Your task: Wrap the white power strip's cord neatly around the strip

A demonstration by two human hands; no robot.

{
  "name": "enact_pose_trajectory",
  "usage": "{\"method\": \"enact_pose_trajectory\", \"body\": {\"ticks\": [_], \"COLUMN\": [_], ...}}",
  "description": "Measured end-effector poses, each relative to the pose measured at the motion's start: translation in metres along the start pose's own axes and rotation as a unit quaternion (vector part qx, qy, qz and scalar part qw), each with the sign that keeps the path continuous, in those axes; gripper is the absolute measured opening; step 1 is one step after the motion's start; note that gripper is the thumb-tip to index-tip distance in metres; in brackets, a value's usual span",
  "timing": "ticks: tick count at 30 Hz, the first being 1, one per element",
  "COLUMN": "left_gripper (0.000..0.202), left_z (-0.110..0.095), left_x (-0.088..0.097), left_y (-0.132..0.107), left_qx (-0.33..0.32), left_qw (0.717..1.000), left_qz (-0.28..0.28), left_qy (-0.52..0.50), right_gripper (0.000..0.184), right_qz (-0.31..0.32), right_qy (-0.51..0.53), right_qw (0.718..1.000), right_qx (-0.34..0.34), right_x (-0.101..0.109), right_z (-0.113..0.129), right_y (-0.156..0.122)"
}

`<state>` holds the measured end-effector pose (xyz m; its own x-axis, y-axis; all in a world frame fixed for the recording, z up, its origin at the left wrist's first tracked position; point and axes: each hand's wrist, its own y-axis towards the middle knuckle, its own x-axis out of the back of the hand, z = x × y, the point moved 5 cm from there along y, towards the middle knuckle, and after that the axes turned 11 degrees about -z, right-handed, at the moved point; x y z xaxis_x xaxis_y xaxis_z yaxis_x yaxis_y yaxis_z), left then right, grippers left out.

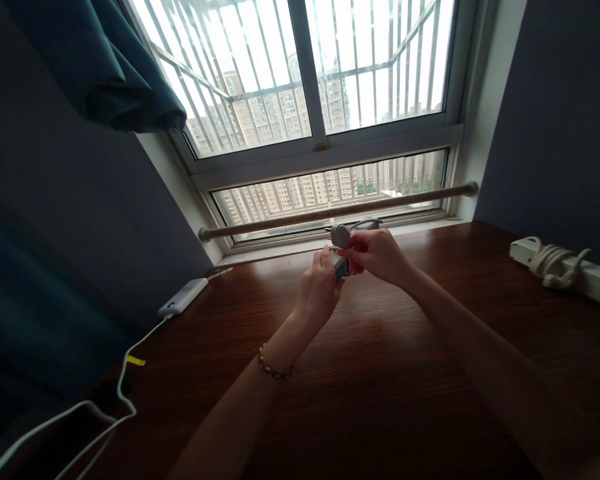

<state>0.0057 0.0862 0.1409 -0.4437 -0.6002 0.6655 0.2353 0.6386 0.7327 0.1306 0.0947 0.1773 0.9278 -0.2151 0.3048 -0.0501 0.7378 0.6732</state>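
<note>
Above the dark wooden tabletop, near the window, my two hands meet. My left hand [319, 283], with a beaded bracelet at the wrist, is closed around a small pale block with a bluish side [340, 267]. Fingers bent in a pinch, my right hand [377, 253] touches the block's upper right. A grey plug [340, 235] with a rounded head stands just above the fingertips, its prongs pointing left. A grey cord [367, 223] runs behind my right hand. The fingers hide how the plug, the cord and the block are joined.
A white power strip [595, 280] wrapped in its cord lies at the right. At the left edge is a white device [184, 298] with a white cable [125, 373] bearing a yellow tag. A rod [340, 210] crosses the window, and a blue curtain [115, 73] hangs upper left.
</note>
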Motion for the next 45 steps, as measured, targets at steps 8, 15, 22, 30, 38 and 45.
{"method": "enact_pose_trajectory", "body": {"ticks": [8,15,22,30,38,45], "left_gripper": [0.035,0.035,0.033,0.034,0.033,0.033], "left_z": [0.003,0.008,0.003,0.011,0.007,0.004], "left_x": [0.019,0.035,0.050,0.063,0.063,0.062], "left_y": [0.004,0.007,0.002,0.005,0.004,-0.001], "left_qx": [-0.068,-0.126,-0.208,-0.188,-0.190,-0.217], "left_qw": [0.979,0.959,0.924,0.917,0.913,0.896], "left_qz": [-0.140,-0.203,-0.287,-0.330,-0.336,-0.368], "left_qy": [0.130,0.151,0.146,0.118,0.134,0.119], "right_gripper": [0.022,0.019,0.018,0.020,0.032,0.037], "right_qz": [0.060,0.140,0.105,0.108,-0.001,-0.162], "right_qy": [0.196,0.257,0.224,0.210,-0.007,-0.120], "right_qw": [0.975,0.956,0.969,0.971,0.999,0.978], "right_qx": [-0.081,-0.033,0.019,0.026,0.045,0.059], "right_x": [-0.010,-0.014,-0.010,-0.012,-0.012,-0.013], "right_z": [-0.001,0.008,0.006,0.002,0.016,0.021], "right_y": [-0.003,-0.007,-0.006,-0.006,-0.010,-0.019]}}
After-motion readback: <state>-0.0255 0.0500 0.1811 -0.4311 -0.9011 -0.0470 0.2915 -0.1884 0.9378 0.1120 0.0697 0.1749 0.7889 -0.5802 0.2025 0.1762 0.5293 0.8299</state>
